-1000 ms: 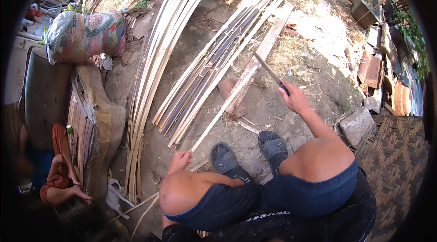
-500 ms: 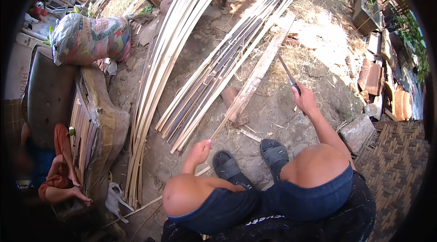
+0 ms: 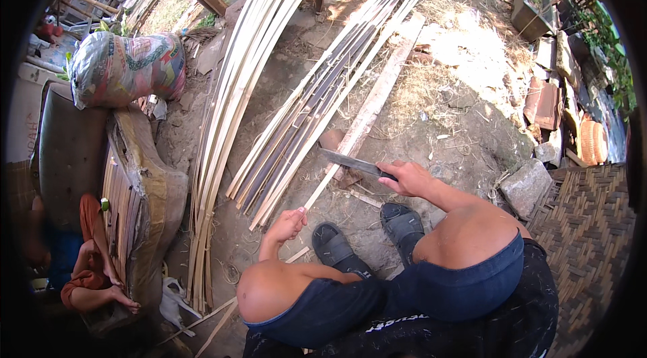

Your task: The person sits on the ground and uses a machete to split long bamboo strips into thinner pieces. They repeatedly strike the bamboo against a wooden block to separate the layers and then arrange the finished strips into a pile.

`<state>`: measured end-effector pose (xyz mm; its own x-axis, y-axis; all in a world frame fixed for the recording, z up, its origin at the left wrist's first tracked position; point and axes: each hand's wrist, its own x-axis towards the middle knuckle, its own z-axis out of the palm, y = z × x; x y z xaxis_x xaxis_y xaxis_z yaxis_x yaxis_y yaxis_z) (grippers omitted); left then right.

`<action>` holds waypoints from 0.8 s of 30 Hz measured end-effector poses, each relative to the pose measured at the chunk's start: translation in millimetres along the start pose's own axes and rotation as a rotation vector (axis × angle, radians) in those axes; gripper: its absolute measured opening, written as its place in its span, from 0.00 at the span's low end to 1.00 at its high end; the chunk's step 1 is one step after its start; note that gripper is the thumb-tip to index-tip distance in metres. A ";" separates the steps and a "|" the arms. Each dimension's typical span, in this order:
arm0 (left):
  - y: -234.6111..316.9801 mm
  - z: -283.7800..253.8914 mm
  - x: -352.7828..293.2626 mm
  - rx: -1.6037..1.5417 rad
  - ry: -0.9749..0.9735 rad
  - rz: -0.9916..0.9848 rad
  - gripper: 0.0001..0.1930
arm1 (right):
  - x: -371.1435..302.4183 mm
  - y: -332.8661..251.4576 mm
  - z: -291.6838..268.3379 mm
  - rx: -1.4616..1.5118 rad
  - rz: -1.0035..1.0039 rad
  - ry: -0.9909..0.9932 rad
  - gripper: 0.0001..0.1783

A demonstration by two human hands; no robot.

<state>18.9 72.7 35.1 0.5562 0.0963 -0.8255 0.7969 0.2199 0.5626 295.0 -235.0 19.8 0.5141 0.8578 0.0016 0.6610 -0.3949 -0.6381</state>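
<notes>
My left hand (image 3: pixel 288 224) is closed on the near end of a thin bamboo strip (image 3: pixel 320 191), in front of my left knee. From there the strip slants away to the right, toward a long wooden plank (image 3: pixel 381 92) lying propped on a short wooden block. My right hand (image 3: pixel 407 179) grips the dark handle of a long knife (image 3: pixel 352 162). Its blade points left and crosses the strip near the plank's lower end; whether the edge touches the strip I cannot tell.
Two long bundles of bamboo strips, one pale (image 3: pixel 246 65) and one partly dark (image 3: pixel 313 105), lie to the left. Beyond them are a stuffed sack (image 3: pixel 128 68) and a seated person's legs (image 3: pixel 91 257). A stone block (image 3: pixel 527 191) and woven mat (image 3: pixel 586 223) are at right.
My right hand has swung the knife left and nearer, from beside the plank to across the strip. My left hand keeps its hold, while the whole view has shifted slightly.
</notes>
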 end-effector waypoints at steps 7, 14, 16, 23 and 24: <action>-10.3 -5.1 -15.0 -0.023 0.001 -0.032 0.22 | 18.6 26.3 -3.7 0.037 0.154 0.063 0.19; -5.7 -11.6 -30.8 0.009 -0.028 -0.073 0.25 | 28.9 49.0 -39.5 -0.003 0.335 0.294 0.20; -20.6 -12.2 -16.3 0.079 0.067 -0.062 0.25 | 20.2 35.4 -40.6 0.021 0.388 0.229 0.20; 10.7 45.9 22.9 0.818 0.584 0.549 0.20 | -24.5 -67.3 18.4 -0.047 -0.039 -0.305 0.22; 16.2 50.8 20.0 0.876 0.543 0.481 0.19 | -23.9 -54.2 16.4 -0.060 0.039 -0.208 0.21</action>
<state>54.9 28.8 30.0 0.8429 0.4424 -0.3062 0.5380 -0.6869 0.4886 237.9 -228.7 41.7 0.4201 0.8884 -0.1849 0.6774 -0.4426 -0.5876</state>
